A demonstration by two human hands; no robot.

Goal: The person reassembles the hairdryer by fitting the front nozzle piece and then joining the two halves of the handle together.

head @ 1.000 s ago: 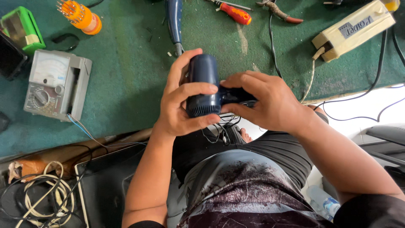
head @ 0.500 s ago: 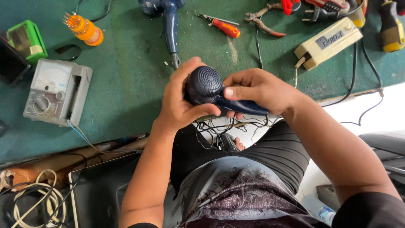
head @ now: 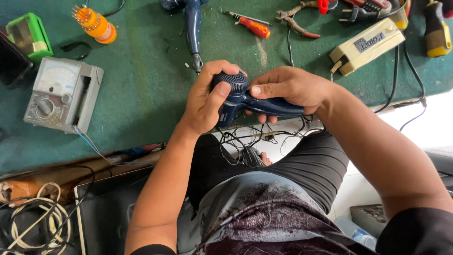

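dark blue hair dryer (head: 245,101) sits above bench (head: 141,94) edge. left hand (head: 207,101) fingers grip its body; right hand (head: 292,89) fingers grip handle at 3 o'clock.

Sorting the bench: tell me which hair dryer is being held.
The dark blue hair dryer gripped by both hands at the table edge; the other hair dryer lies untouched behind.

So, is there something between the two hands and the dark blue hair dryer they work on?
Nothing visible. The left hand wraps the dark blue plastic hair dryer at its round grille end, and the right hand grips its handle directly. Thin black wires hang below it, not between hands and dryer.
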